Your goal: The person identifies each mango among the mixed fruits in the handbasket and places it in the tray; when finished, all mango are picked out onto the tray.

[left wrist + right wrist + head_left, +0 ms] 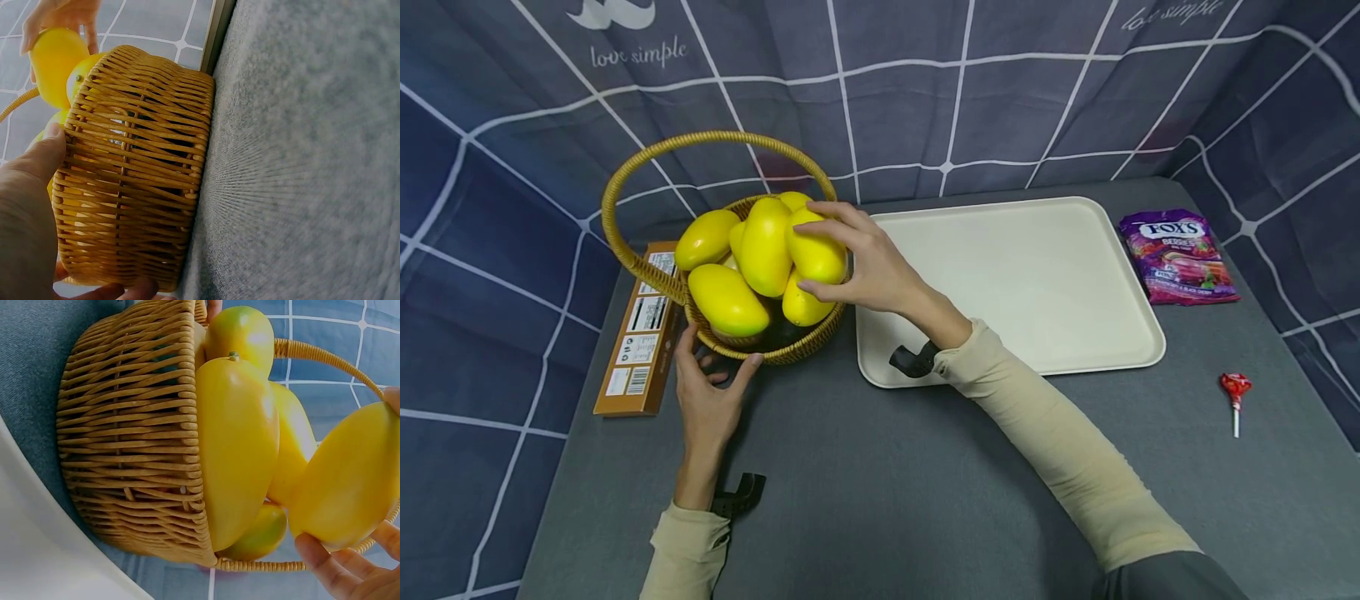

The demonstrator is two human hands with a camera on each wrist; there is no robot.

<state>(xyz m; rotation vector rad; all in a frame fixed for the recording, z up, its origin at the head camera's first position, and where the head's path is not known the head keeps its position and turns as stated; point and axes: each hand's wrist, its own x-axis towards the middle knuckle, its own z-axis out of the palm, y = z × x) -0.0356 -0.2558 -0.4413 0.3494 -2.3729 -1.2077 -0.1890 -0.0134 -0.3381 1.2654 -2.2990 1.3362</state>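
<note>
A round wicker basket (pixel 790 348) with a tall arched handle (pixel 715 137) stands at the left, piled with several yellow mangoes (pixel 727 298). My right hand (pixel 874 265) holds one mango (pixel 347 478) between thumb and fingers, above the basket's right rim. In the right wrist view that mango overlaps the fruit behind it. Low at the basket's front, my left hand (pixel 709 400) grips the wicker. Its thumb (pixel 47 153) lies at the rim, with other fingers at the basket's side in the left wrist view.
A white tray (pixel 1000 287) lies right of the basket, under my right forearm. An orange-brown box (pixel 638 350) sits by the basket's left side. Farther right are a purple candy bag (pixel 1180 257) and a red lollipop (pixel 1236 392). A grid-patterned curtain (pixel 902 108) closes off the back.
</note>
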